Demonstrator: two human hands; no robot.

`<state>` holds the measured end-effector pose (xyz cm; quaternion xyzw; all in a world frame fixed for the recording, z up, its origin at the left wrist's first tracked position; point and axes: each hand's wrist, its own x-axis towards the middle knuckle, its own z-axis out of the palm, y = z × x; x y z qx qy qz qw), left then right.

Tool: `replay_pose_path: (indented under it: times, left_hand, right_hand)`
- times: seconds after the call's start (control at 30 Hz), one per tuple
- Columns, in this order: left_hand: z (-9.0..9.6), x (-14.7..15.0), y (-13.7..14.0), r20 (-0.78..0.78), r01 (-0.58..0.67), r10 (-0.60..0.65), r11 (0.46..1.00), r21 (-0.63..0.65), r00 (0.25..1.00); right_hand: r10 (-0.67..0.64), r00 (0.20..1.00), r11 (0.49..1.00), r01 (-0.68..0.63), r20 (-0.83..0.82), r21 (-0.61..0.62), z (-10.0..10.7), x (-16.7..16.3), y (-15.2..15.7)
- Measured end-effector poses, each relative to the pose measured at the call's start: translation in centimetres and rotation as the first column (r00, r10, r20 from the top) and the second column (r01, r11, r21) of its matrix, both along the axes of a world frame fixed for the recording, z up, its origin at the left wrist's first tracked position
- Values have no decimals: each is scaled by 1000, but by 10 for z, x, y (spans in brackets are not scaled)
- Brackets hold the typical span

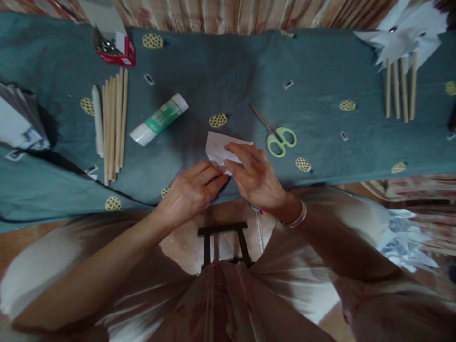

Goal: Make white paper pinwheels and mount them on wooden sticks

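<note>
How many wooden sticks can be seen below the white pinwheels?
4, side by side: leftmost stick, second stick, third stick, rightmost stick, all below the pinwheels; others may be hidden.

White paper (216, 143), pineapple-patterned teal cloth (221, 71)

Left hand (195, 188) curled, right hand (257, 180) bent alongside

Dim light, soft shadows, slight overall blur, stretched edges
</note>
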<state>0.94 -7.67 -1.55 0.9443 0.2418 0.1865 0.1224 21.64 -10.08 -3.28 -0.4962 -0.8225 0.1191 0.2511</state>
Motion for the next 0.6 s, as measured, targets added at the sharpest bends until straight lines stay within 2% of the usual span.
replay_pose_path:
  times: [0.37,0.5,0.6]
  left_hand:
    - [-2,2,1,51,-24,21,998,50,998]
    - [-3,4,1,46,-25,22,997,78,999]
    - [-4,4,0,54,-28,24,997,73,998]
  right_hand:
    - [73,997,994,-76,37,75,-4,-16,0]
    - [38,999,994,-41,30,98,-3,-7,0]
    - [2,999,999,0,-35,43,2,6,3]
